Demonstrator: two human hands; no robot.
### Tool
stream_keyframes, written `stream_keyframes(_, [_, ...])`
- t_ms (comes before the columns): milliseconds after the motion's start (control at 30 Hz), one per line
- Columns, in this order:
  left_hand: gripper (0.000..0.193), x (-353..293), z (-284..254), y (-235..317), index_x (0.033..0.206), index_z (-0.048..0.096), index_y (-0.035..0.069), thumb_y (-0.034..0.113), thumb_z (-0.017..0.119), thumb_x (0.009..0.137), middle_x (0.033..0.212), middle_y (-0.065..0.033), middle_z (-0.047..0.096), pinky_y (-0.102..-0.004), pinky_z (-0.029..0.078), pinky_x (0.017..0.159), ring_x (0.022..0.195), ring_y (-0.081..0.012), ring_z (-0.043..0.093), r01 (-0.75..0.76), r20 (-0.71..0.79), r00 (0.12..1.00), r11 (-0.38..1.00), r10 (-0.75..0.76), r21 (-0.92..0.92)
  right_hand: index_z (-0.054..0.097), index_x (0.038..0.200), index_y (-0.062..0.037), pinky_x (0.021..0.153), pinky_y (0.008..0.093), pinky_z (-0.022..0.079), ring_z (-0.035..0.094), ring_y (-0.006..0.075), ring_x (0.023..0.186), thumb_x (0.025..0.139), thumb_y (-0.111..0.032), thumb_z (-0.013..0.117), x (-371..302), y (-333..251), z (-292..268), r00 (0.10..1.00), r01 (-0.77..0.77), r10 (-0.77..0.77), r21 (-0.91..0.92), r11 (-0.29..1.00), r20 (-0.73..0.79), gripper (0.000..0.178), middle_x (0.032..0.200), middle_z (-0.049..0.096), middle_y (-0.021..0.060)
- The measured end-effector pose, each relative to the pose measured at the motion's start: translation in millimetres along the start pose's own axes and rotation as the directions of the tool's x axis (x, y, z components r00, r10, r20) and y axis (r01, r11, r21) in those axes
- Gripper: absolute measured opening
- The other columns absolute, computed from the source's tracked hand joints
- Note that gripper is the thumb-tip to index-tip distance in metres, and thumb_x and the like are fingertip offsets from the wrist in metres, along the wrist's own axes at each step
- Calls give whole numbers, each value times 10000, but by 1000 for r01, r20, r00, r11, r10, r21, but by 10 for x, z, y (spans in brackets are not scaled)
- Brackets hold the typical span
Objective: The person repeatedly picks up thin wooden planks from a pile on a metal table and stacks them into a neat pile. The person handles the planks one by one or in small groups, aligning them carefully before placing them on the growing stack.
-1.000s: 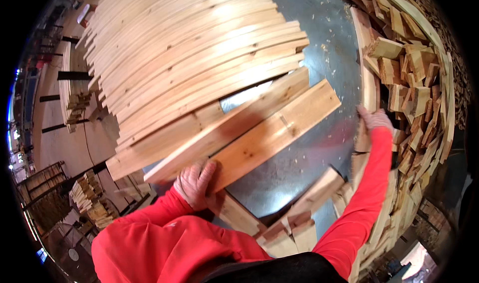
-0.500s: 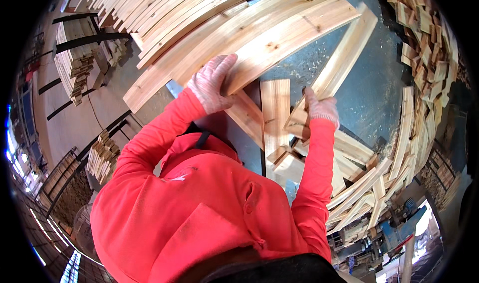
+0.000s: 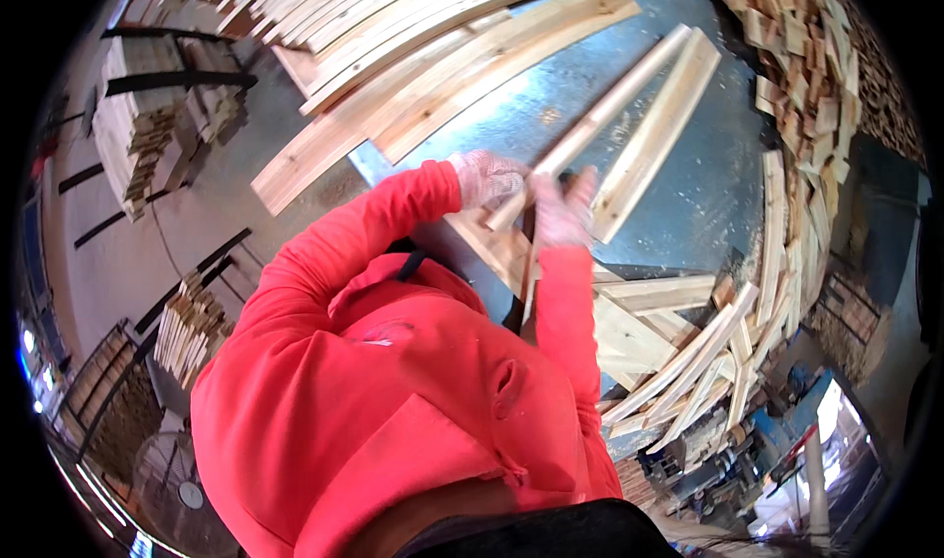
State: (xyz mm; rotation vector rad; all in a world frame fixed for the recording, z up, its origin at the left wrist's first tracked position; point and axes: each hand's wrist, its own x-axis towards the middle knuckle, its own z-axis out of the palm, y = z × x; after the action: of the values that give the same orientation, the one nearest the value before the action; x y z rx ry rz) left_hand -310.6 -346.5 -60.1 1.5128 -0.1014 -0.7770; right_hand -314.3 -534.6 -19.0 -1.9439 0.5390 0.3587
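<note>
A long pale board (image 3: 619,94) stands tilted on its edge over the blue-grey metal table. My left hand (image 3: 489,178), in a whitish glove, is closed on its near end. Just right of that end is my gloved right hand (image 3: 563,212), slightly blurred, its fingers apart and close against the board's side. A second board (image 3: 661,135) lies on the metal to the right, not held by either hand. Below my hands, a short wood piece (image 3: 500,248) is partly covered by my right arm.
Two flat boards (image 3: 462,76) lie at the table's (image 3: 551,106) left edge, beside a stack of long strips (image 3: 393,7) at the back. Piled offcuts (image 3: 801,57) border the far right. Loose wood pieces (image 3: 639,337) crowd the right front. Bundled lumber (image 3: 133,116) stands at left.
My left hand has moved right, turning the board from flat to on edge. My right hand has let go of the second board and come left toward the first; the second board now lies on the table.
</note>
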Motion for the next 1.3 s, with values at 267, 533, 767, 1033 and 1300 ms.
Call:
stream_keyframes(267, [868,-2337,-1720,-443,1378,465,96,534,783,699,1280,-179,552,-371,504,848,1103,-225,558,936,-971,202,265,128,230,13,1522,-43,1122,390,343,385,329,1352,647,-191,776,236,-37,615,990,-122,105,-198,972,-95,1171,1513,241,245])
stream_keyframes(533, [371,-2056,-803,362,951,702,103,423,744,768,700,-84,653,-373,510,599,627,-212,636,581,-513,777,728,-364,363,-31,1513,14,1163,348,234,300,317,1404,671,-416,849,340,-474,981,998,-44,41,76,996,44,1291,1514,250,279])
stream_keyframes(767, [383,-1007,-618,542,884,669,113,487,585,874,732,-133,664,-401,525,671,706,-325,647,227,-348,933,610,87,759,-174,1496,-24,1021,328,417,540,281,1170,623,-343,861,706,-540,854,966,-234,160,427,873,203,1391,1323,516,211])
stream_keyframes(1033, [914,-57,-564,900,1507,228,80,422,679,789,1288,-266,556,-370,445,983,1154,-363,582,376,-419,899,716,-127,589,40,1505,14,1147,421,249,296,403,1383,672,-622,730,-65,-285,792,895,445,-404,-305,842,191,1255,1487,252,305])
stream_keyframes(1300, [903,266,-394,1080,1485,250,81,376,686,751,1208,-278,598,-409,468,959,1090,-378,614,472,-469,875,431,-120,769,181,1499,-33,1072,454,359,392,429,1319,655,-593,737,1163,-62,-792,902,-250,-54,-620,744,-429,1156,1423,366,318])
